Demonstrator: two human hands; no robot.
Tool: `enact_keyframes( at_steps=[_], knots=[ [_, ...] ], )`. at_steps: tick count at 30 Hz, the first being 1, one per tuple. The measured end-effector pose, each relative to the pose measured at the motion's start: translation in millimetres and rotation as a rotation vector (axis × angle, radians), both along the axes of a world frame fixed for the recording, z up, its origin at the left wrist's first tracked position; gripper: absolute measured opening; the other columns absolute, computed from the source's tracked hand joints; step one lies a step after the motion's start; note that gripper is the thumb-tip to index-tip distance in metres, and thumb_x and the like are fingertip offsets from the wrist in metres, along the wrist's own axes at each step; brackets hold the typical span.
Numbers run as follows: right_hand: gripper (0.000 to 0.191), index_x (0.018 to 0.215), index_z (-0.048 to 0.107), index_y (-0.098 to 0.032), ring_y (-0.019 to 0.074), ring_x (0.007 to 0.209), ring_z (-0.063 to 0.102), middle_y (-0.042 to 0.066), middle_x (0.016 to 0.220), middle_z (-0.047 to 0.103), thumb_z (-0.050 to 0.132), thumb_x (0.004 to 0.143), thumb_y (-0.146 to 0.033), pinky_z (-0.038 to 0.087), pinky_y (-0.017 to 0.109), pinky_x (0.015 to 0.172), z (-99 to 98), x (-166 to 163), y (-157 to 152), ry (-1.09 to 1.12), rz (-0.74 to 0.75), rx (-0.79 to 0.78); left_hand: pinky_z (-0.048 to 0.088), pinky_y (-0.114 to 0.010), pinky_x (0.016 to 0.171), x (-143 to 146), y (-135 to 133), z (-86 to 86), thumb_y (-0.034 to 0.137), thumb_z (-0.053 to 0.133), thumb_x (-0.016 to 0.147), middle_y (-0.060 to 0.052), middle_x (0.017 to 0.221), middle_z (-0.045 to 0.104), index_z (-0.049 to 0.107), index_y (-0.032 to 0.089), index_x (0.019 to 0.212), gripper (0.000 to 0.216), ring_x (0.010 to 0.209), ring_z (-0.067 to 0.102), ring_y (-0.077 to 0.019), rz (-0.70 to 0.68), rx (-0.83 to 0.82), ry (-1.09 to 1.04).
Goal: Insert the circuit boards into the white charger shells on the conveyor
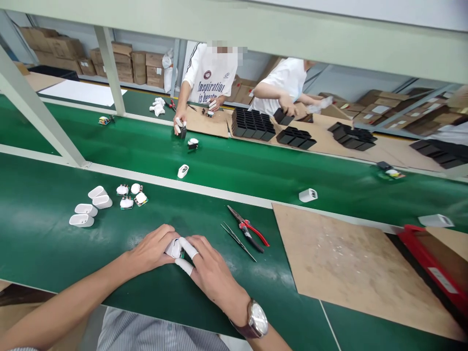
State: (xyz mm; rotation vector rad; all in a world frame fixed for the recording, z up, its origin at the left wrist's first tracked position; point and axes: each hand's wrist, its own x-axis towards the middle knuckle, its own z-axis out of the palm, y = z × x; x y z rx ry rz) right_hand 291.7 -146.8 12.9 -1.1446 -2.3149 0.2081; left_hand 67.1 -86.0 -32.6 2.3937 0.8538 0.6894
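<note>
My left hand (151, 249) is closed around a white plastic housing (171, 248) at the front of the green table. At the housing's open end, my right hand (210, 268) pinches a small circuit board (182, 254), of which only a green edge shows. White finger cots cover the thumb and forefinger of that hand. How far the board sits inside the housing is hidden by my fingers. To the right of my hands lie tweezers (239, 242) and red-and-black pliers (248, 228). Several white housings (86, 210) and circuit boards with white blobs (126, 202) stand at the left.
Beyond a pale rail runs a green conveyor belt (226, 165) carrying scattered white housings (308, 195) and boards. A cardboard sheet (340, 258) and a red bin (433, 263) are at the right. Two co-workers sit opposite, near black trays (253, 125). A metal post (40, 107) slants at the left.
</note>
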Motion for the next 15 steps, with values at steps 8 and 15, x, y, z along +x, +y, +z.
enact_keyframes(
  at_steps=[8, 15],
  knots=[
    [0.023, 0.123, 0.064, -0.022, 0.0305, 0.124, 0.061, 0.014, 0.134, 0.062, 0.063, 0.102, -0.032, 0.061, 0.05, 0.097, -3.0, -4, 2, 0.091, 0.007, -0.082, 0.056, -0.032, 0.078, 2, 1, -2.2, 0.029, 0.076, 0.088, -0.006, 0.114, 0.061, 0.058, 0.024, 0.119, 0.036, 0.092, 0.065, -0.0209, 0.01, -0.121, -0.048],
    [0.034, 0.136, 0.06, -0.024, 0.0294, 0.118, 0.064, 0.014, 0.135, 0.061, 0.061, 0.103, -0.036, 0.061, 0.049, 0.096, 1.0, -2, 8, 0.07, 0.015, -0.112, 0.058, -0.034, 0.088, -3, 2, 15.9, 0.025, 0.071, 0.094, -0.007, 0.117, 0.063, 0.058, 0.025, 0.128, 0.037, 0.104, 0.066, -0.0224, -0.05, -0.205, -0.049]
  ],
)
